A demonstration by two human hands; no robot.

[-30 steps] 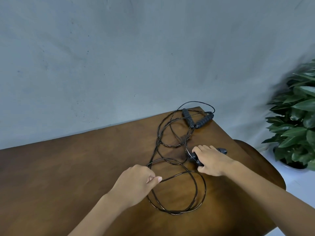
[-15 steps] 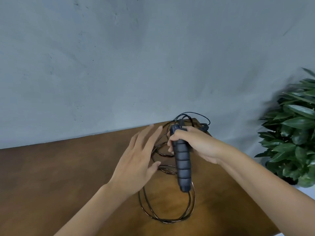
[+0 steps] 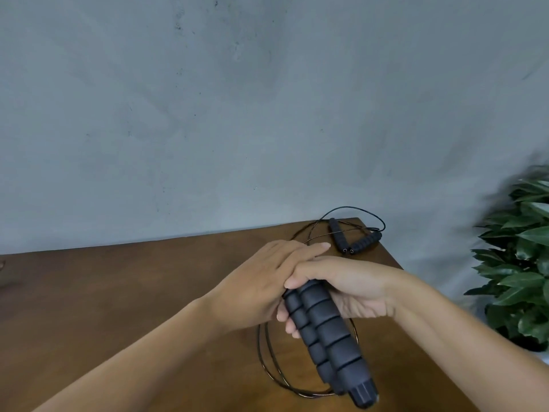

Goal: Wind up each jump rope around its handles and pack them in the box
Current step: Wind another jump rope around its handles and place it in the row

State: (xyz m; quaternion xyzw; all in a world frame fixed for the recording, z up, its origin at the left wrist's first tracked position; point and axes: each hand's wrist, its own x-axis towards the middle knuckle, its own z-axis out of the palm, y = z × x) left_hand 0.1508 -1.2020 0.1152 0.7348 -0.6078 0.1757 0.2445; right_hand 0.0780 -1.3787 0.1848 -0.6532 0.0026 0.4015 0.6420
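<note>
My right hand (image 3: 350,288) grips the upper end of two dark ribbed jump rope handles (image 3: 325,337), held side by side above the table and pointing down toward me. Pressed against it from the left is my left hand (image 3: 261,283), whose fingers lie straight over the right hand's knuckles. The thin black cord (image 3: 269,361) of this rope lies in loops on the wood beneath the hands. A second rope's two handles (image 3: 355,242) rest at the far right corner, with its cord looping past the table edge. No box is in view.
The brown wooden table (image 3: 118,298) stands against a grey wall. Its right edge runs close to my right forearm. A leafy green potted plant (image 3: 523,263) stands on the floor to the right.
My right hand picked the handles up off the table and raised them. My left hand let go of the cord, opened and moved in against the right hand.
</note>
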